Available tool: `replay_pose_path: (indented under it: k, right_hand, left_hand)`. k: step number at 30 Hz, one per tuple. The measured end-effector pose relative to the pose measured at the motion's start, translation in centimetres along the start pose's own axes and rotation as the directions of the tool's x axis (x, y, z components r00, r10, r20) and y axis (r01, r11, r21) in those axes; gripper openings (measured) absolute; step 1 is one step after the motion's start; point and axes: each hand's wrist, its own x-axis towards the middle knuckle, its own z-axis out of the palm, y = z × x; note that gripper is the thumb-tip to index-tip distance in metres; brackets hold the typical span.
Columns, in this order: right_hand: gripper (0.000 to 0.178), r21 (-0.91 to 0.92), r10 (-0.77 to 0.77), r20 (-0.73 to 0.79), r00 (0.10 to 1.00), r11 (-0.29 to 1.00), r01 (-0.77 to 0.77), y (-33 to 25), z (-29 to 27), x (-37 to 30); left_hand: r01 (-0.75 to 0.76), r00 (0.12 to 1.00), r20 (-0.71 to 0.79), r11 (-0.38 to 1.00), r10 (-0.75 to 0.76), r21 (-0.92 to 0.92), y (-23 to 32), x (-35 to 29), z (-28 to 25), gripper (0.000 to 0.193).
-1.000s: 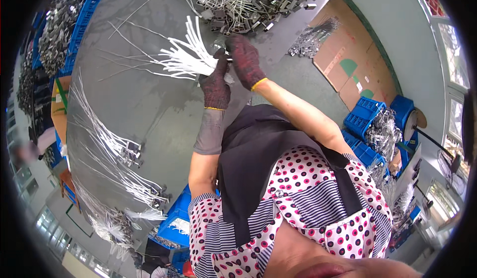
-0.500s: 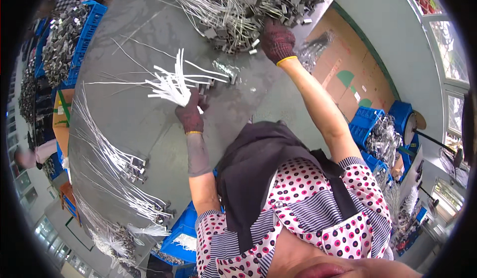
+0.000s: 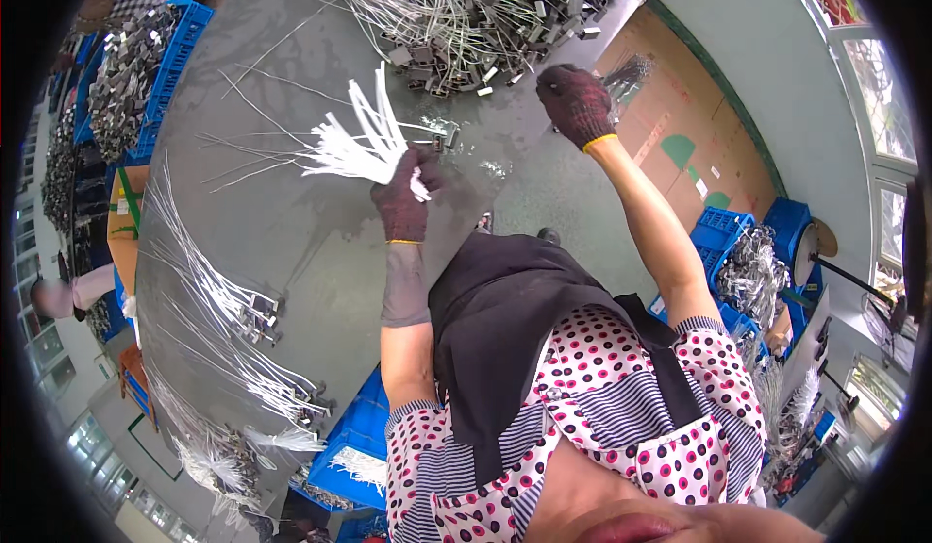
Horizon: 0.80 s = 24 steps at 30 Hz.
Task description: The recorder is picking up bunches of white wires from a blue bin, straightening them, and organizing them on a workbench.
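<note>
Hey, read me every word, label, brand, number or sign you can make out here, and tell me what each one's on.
No text can be read in this view.
Brown cardboard at right: small white patches, possibly labels, too small to read.
Carton at left: a pale patch, too small to read.
White-sleeved wire bundle in the left hand: no lettering visible.

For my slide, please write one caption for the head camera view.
Gloved left hand holds white strands over a grey table; gloved right hand is apart, near a pile of wired parts.
</note>
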Motion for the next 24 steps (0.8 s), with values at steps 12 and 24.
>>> replay_pose_path:
  k: [12, 24]
  right_hand:
    - [0.023, 0.716, 0.154, 0.457, 0.876, 0.520, -0.465, 9.0, -3.0, -20.1]
    - [0.019, 0.359, 0.434, 0.495, 0.753, 0.687, -0.632, 20.5, -2.5, -42.6]
  left_hand:
    - [0.228, 0.875, 0.440, 0.974, -0.203, -0.005, -11.0, -1.9, 13.6, 0.028]
    - [0.124, 0.929, 0.371, 0.947, -0.007, -0.295, -8.5, -4.1, 12.6, 0.024]
